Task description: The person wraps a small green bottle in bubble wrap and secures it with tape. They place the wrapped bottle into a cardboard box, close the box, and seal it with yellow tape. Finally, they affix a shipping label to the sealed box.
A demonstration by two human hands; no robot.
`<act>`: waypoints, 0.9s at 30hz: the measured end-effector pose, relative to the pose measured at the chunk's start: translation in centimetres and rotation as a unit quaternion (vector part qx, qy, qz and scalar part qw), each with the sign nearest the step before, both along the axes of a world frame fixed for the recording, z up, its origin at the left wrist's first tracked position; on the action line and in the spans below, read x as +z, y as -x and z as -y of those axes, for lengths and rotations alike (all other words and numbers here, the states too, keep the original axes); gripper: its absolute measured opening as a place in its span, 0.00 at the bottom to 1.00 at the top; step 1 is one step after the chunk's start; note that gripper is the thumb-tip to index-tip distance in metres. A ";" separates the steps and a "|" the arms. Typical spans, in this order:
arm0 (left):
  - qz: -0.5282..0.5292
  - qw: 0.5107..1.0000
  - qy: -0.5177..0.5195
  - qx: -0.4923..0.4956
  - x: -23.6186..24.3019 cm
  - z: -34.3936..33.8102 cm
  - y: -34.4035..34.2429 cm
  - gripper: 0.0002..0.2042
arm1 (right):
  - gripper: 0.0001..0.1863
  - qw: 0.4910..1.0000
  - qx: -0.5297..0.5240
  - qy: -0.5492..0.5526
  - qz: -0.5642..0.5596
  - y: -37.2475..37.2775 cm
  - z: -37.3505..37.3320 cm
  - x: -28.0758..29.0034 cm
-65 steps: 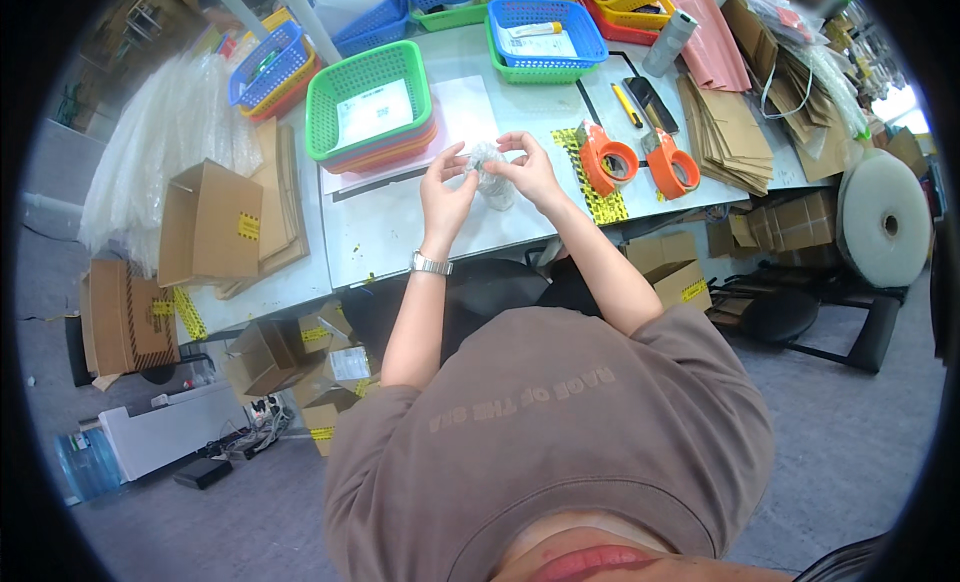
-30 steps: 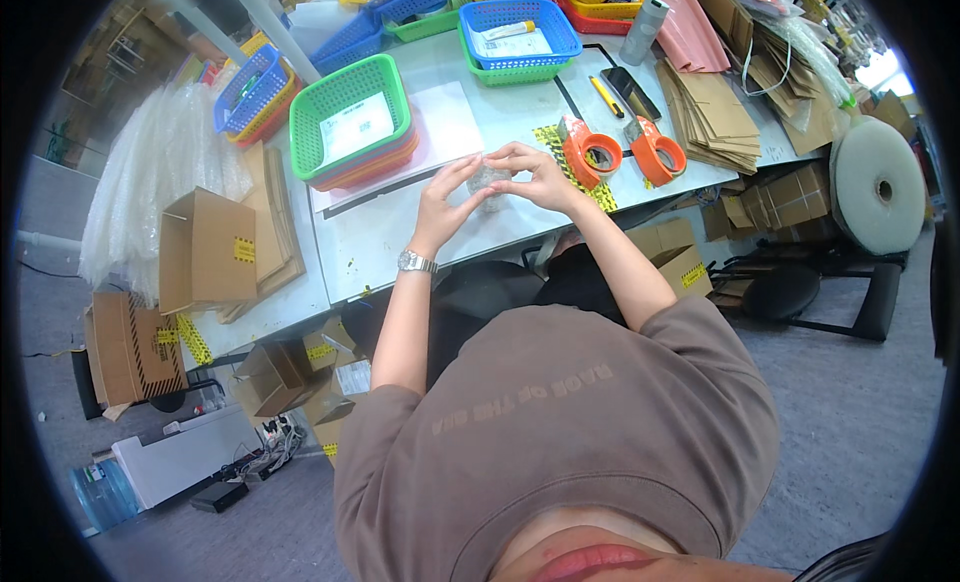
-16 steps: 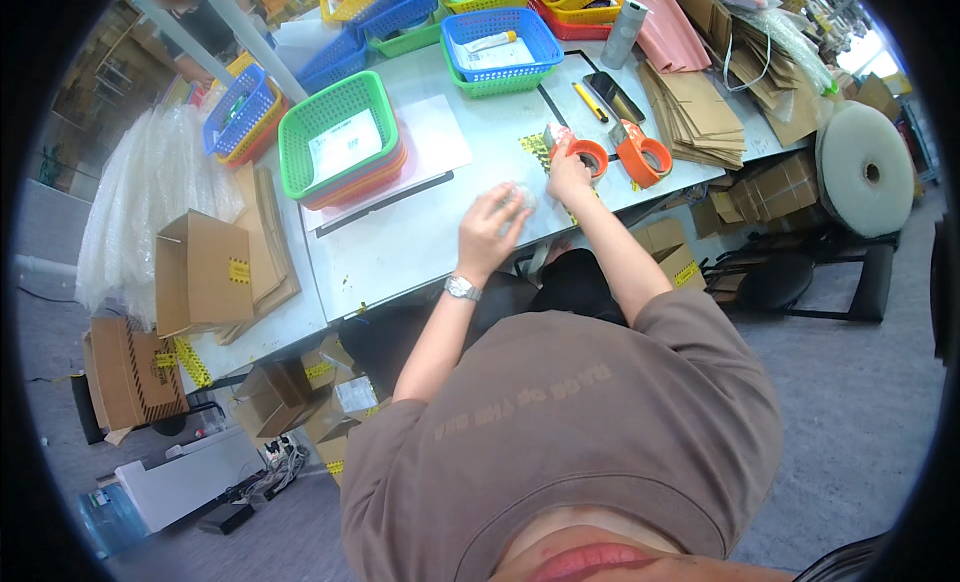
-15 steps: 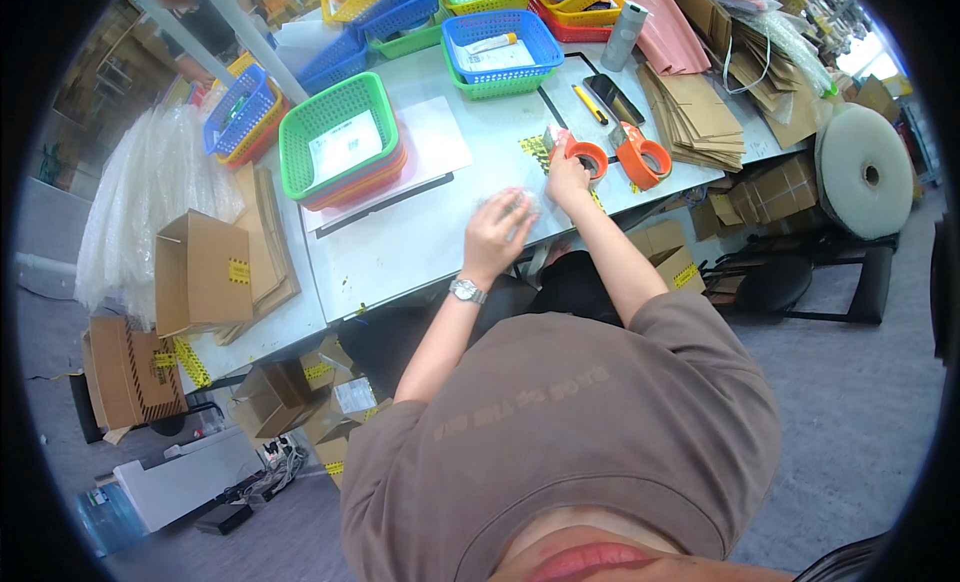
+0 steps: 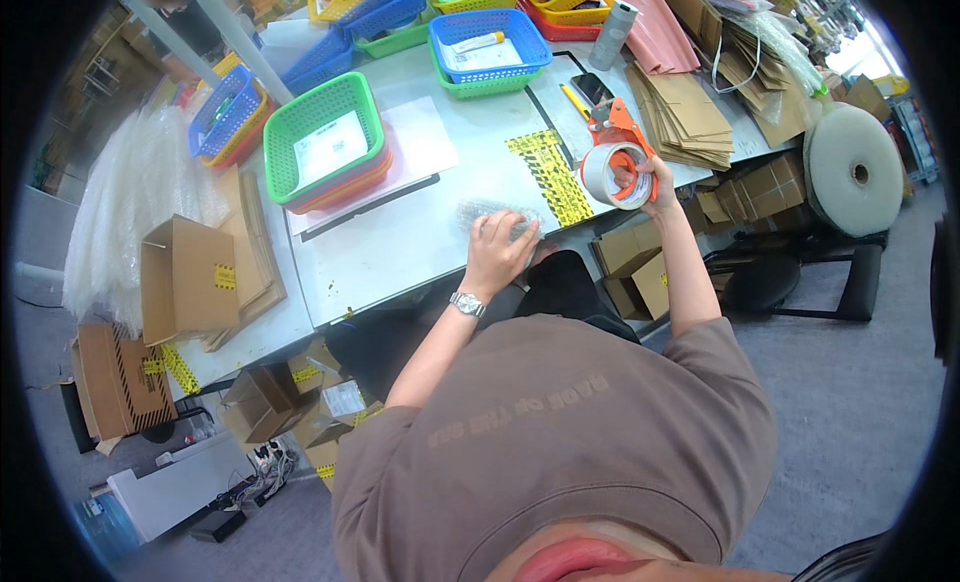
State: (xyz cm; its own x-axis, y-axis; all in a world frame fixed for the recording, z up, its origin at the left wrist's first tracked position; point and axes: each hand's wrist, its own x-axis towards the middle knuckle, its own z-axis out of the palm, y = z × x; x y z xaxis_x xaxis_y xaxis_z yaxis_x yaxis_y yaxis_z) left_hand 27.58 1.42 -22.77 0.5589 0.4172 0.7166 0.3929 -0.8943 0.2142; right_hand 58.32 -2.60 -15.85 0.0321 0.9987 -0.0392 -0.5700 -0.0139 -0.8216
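My left hand, with a watch on its wrist, curls over a small clear bubble-wrap bundle near the table's front edge. Whatever the wrap may contain cannot be made out. To the right, my right hand grips an orange tape dispenser with a wide pale roll, held tilted at the table's edge. Orange parts overlap there, so I cannot tell whether a second dispenser is behind it. Between the hands, strips of yellow-and-black tape lie stuck on the white tabletop.
Stacked baskets, a green one and a blue one, stand on the table. Beyond the dispenser are a phone, a yellow cutter and flat cardboard. An open carton stands left; a large wrap roll right.
My right hand has moved right and now holds up a tape dispenser, uncovering the yellow-and-black strips. My left hand stays near the same spot, with more of the bubble wrap showing.
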 end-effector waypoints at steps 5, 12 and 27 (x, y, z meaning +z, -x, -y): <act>0.000 1.000 -0.015 0.003 -0.1 0.0 -0.3 0.15 | 0.24 0.977 -0.001 0.057 0.205 2.8 0.6 3.3; -0.012 0.998 -0.052 0.018 0.0 -0.2 -0.3 0.16 | 0.27 0.849 0.090 0.162 0.496 7.5 -1.9 4.7; 0.129 0.973 0.174 -0.079 -2.1 -2.2 0.0 0.31 | 0.32 0.781 0.159 0.170 0.580 9.6 -1.9 4.2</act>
State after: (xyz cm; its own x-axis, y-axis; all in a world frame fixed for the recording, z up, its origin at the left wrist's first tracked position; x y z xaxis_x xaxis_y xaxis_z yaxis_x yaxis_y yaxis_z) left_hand 27.57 3.60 -24.85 0.4567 0.5837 0.6714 0.1501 -0.7944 0.5886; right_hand 48.71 -0.74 -11.61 -0.0046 0.9021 -0.4314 0.6304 -0.3323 -0.7016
